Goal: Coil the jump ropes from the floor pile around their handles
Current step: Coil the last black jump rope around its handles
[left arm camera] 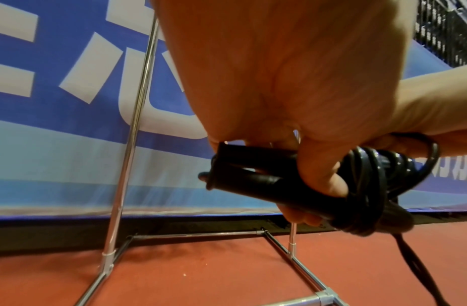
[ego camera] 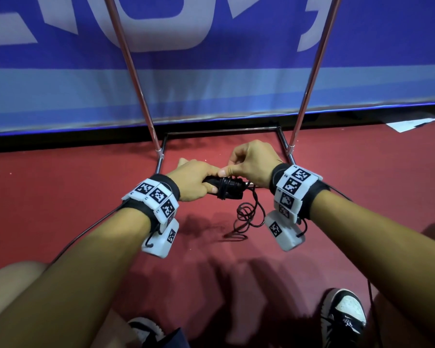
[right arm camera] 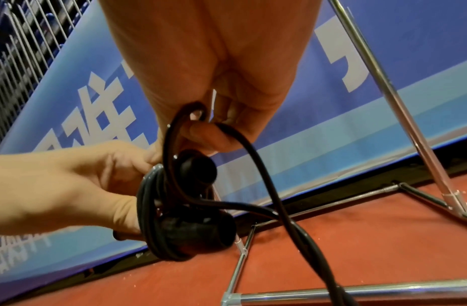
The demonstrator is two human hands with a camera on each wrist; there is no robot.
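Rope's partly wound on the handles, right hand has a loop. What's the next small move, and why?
Probably carry the loop in the right hand over the handles and snug it beside the existing turns. The left hand grips the handles, and slack rope lies on the floor.

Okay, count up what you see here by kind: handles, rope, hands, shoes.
Black jump rope handles: 2
Black cord jump rope: 1
Hands, left and right: 2
Black-and-white sneakers: 2
Total: 7
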